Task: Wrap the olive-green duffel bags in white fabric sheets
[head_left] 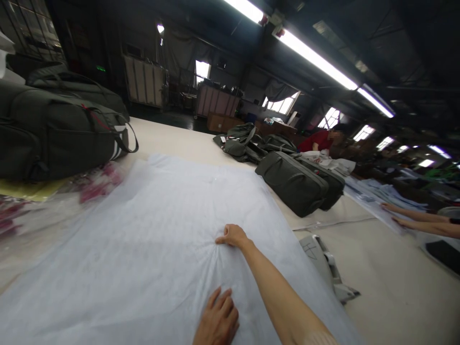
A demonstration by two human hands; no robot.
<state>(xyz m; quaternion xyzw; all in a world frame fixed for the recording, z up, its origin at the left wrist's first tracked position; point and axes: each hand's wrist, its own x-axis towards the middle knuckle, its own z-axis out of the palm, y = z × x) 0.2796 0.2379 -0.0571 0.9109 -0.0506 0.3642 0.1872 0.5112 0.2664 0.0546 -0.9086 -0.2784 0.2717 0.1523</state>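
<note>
A wide, pale bluish-white sheet of thin, cloth-like material is spread over the table before me. Near its middle, my right hand pinches it between thumb and fingers, and creases fan out from that grip. Closer to me, my left hand rests on the sheet with its fingers apart and slightly bent, holding nothing. Its thumb is not visible.
Dark green bags stand at the left beside plastic packaging with pink print. More dark bags lie at the right, near a grey-white device. Another person's hands touch bluish sheets farther right. A person in red is behind.
</note>
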